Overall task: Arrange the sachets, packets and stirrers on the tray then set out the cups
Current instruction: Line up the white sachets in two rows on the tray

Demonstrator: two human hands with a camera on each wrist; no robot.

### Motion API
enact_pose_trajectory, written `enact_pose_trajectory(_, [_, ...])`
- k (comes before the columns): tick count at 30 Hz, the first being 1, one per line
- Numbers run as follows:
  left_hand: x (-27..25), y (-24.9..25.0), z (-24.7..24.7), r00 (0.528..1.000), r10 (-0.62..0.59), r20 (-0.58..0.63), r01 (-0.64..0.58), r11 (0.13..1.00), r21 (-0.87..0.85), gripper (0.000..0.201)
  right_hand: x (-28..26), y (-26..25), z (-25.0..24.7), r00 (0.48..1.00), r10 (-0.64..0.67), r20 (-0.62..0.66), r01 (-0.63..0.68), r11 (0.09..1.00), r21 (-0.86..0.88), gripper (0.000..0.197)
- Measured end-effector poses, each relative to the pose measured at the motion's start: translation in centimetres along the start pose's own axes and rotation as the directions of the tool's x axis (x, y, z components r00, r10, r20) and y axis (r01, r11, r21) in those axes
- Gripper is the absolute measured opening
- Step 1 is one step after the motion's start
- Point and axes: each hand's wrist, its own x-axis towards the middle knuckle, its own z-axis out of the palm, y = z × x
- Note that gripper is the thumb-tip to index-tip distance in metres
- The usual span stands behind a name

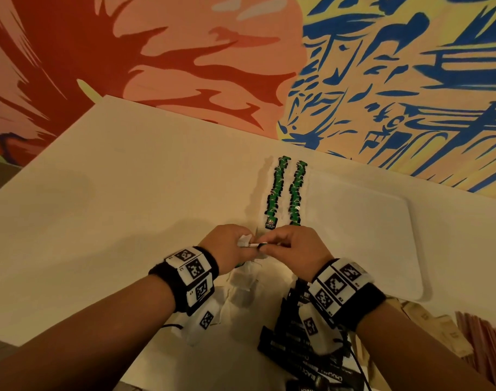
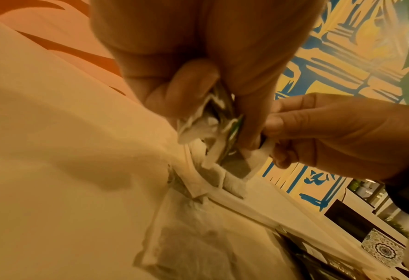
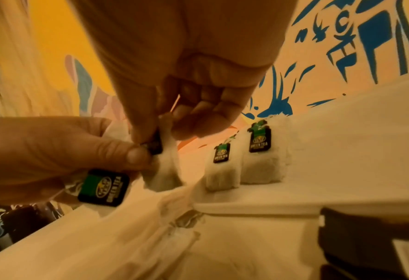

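Observation:
Two rows of green-tagged tea bags [image 1: 286, 190] lie along the left side of the white tray [image 1: 362, 221]. Just in front of them my left hand [image 1: 229, 246] and right hand [image 1: 286, 246] meet over the table. My left hand [image 3: 54, 151] grips a small bunch of tea bags [image 2: 198, 125], and a green and black tag [image 3: 104, 187] hangs below it. My right hand [image 3: 174, 121] pinches one tea bag [image 3: 165, 170] by its top and tag, pulling at the bunch. More loose tea bags [image 1: 241, 283] lie under my wrists.
A pile of black stick sachets [image 1: 292, 328] lies at the near right under my right wrist. Brown packets [image 1: 427, 323] and pink sticks [image 1: 481, 334] sit at the right edge. A painted wall stands behind the table.

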Motion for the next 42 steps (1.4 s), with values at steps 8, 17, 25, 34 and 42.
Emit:
enact_pose_trajectory(8, [-0.1,-1.5,-0.7,0.994,-0.109,-0.010,0.107,0.986,-0.124,0.005,1.1,1.2,-1.8,0.994,0.071,-0.084,-0.087,0.974,-0.210,0.014])
enact_pose_trajectory(17, [0.2,-2.6,-3.3,0.959,-0.284,-0.028,0.244,0.865,-0.438,0.003,3.0,1.8,-1.6,0.993,0.118,-0.024,-0.121,0.968,-0.222,0.016])
enact_pose_trajectory(25, [0.4,-2.1,-3.3,0.946,-0.320,0.060,0.290,0.747,-0.598,0.013,4.8,1.9,-1.3,0.989,0.145,0.011,-0.134,0.936,-0.325,0.021])
enact_pose_trajectory(34, [0.4,-1.3,-2.4,0.955,-0.273,0.118,0.272,0.643,-0.716,0.033,4.2,1.1,-1.6,0.993,0.054,-0.106,-0.082,0.957,-0.278,0.022])
enact_pose_trajectory(42, [0.7,0.3,-0.8,0.968,-0.184,0.170,0.248,0.610,-0.752,0.054,2.0,0.5,0.5,0.991,0.128,0.032,-0.130,0.989,0.070,0.038])
